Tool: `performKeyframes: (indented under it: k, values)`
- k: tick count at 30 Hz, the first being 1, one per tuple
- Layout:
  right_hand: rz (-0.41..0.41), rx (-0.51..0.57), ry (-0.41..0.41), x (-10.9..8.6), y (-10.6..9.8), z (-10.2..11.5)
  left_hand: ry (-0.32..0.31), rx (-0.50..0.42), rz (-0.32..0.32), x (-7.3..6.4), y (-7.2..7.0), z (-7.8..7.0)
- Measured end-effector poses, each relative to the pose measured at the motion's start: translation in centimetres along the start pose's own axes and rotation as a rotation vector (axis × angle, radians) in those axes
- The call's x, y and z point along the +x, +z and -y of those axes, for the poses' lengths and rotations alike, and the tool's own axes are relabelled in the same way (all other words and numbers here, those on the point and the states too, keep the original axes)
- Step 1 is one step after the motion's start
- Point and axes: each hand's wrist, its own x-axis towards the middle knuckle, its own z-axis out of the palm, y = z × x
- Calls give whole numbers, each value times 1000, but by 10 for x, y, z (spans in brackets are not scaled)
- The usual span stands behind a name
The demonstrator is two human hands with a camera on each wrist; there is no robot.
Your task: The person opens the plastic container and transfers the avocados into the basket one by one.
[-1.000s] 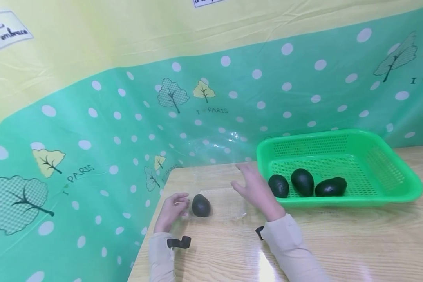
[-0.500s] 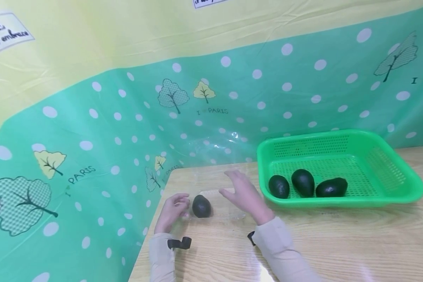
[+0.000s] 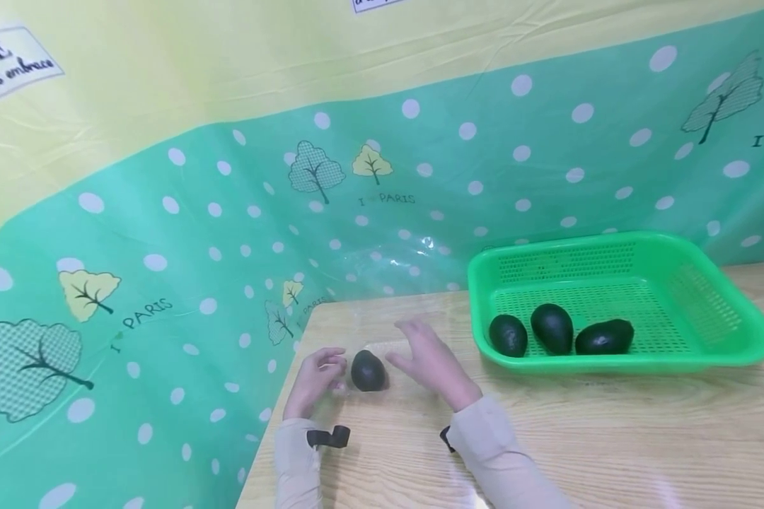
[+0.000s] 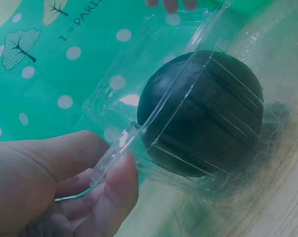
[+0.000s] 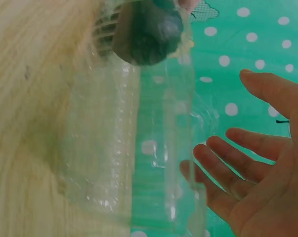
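Note:
A dark avocado [image 3: 368, 371] lies at the left end of a clear plastic clamshell box [image 5: 97, 153]. My left hand [image 3: 315, 382] pinches the rim of that box between thumb and fingers, as the left wrist view shows, with the avocado [image 4: 203, 113] just inside the wall. My right hand [image 3: 433, 364] hovers over the box to the right of the avocado. In the right wrist view this hand [image 5: 257, 168] has its fingers spread and nothing in them, beside the box's long edge. The raised clear lid [image 3: 388, 272] barely shows against the backdrop.
A green perforated basket [image 3: 617, 364] stands on the wooden table [image 3: 611, 438] to the right. Along its front side lie three avocados [image 3: 550, 329]. A dotted green and yellow sheet [image 3: 184, 297] hangs behind and to the left.
My right hand has moved left from beside the basket, over the box and toward the avocado. My left hand has stayed at the box's left end.

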Motion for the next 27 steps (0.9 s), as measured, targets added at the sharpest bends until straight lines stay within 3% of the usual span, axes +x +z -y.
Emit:
performKeyframes:
  k: [6,10,13,16,27]
  values:
    - [9,15,-6,2,11,-1,-8,-5,5,-1,2,-3]
    - [19,29,-2,4,17,-2,-14,-5,11,-9,3,-17]
    - [33,36,6,6,23,-5,-14,-5,4,-9,2,-15]
    - [54,32,14,7,29,-6,-16,-7,-9,0,0,1]
    - [94,-20,-11,14,44,-2,-16,-15,-1,2,-1,6]
